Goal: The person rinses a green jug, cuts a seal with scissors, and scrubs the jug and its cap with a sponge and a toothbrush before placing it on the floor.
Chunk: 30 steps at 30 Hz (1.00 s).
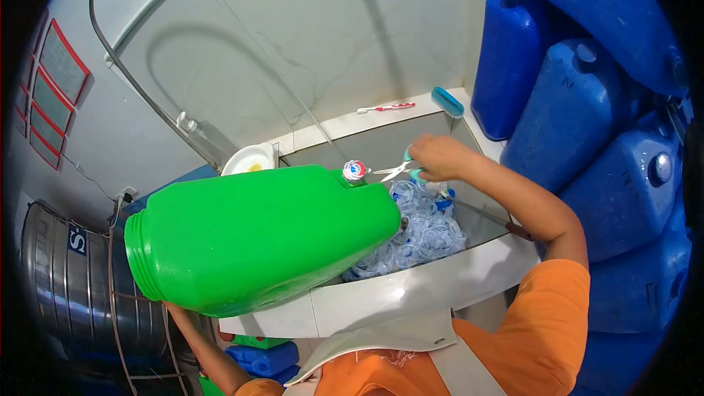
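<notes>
A large green plastic jug (pixel 271 235) lies on its side across the sink, its wide ribbed end to the left. My left hand (pixel 174 309) holds it from below near that end; the fingers are hidden behind the jug. On the jug's small spout at the right sits a cap with red, white and blue print (pixel 354 171). My right hand (pixel 438 157) is closed round the teal handles of a pair of scissors (pixel 396 171). The blades point left, their tips right at the cap. Below lie many clear plastic caps or wraps (pixel 429 231) in the sink.
Several blue water jugs (pixel 572 103) are stacked on the right. A teal brush (pixel 447 103) and a toothbrush (pixel 386 108) lie on the sink's back ledge (pixel 337 128). A white dish (pixel 251 160) and a pump bottle (pixel 198 132) stand left. A steel tank (pixel 62 271) is far left.
</notes>
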Available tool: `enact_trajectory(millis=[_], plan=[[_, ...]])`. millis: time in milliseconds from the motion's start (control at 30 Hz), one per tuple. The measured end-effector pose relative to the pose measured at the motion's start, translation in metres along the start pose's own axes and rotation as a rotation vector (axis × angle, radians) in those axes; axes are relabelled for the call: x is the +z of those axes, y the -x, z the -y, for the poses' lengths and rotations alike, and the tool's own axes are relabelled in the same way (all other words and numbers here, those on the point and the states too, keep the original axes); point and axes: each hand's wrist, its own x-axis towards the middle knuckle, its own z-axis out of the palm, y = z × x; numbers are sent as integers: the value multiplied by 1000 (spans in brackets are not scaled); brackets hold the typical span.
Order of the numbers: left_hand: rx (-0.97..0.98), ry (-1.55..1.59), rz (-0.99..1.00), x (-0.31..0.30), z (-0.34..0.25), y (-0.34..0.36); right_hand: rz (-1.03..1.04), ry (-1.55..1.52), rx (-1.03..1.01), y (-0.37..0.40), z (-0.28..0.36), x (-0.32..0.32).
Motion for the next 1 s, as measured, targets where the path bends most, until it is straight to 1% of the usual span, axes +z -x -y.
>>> enact_trajectory(millis=[67, 100, 167, 233, 300, 333, 400, 467, 533, 567, 633, 667, 733, 767, 833, 867, 933, 967, 1000], plan=[[-3, -1, -2, 1, 0, 1, 195, -51, 126, 8, -20, 7], [-3, -2, -4, 1, -1, 1, 196, -49, 124, 7, -20, 10], [0, 1, -1, 2, -1, 2, 170, -731, 635, -2, -13, 18], [-1, 7, 2, 3, -1, 1, 8, -1393, 734, -19, 23, 55], [7, -2, 5, 2, -2, 3, 7, -1704, 688, -26, 45, 74], [5, -4, 7, 1, -2, 4, 5, -1707, 684, -28, 50, 82], [5, -4, 9, 0, -2, 6, -228, -1917, 781, -35, 57, 85], [5, -10, 13, -1, -3, 9, -245, -1916, 816, -38, 57, 86], [2, -15, 16, -1, -3, 13, -206, -1785, 790, -41, 52, 86], [4, -13, 17, -3, -3, 14, -209, -1784, 791, -44, 49, 86], [4, -10, 20, -4, -2, 15, -102, -1492, 707, -45, 44, 85], [5, -9, 24, -4, -2, 15, -102, -1491, 711, -44, 44, 88], [9, -14, 21, -5, -2, 15, -176, -1732, 847, -45, 42, 93], [12, -18, 21, -6, -3, 14, -174, -1732, 838, -47, 44, 92], [30, -28, 30, -7, -6, 13, -233, -1707, 963, -48, 50, 90], [29, -28, 35, -6, -6, 13, -232, -1709, 965, -49, 51, 93], [34, -23, 44, -4, -6, 12, -315, -1680, 1038, -53, 52, 98], [-67, 85, 44, -3, -5, 15, -314, -1681, 1037, -53, 51, 101], [-169, 191, 43, -3, -4, 18, -362, -1675, 997, -54, 52, 105]])
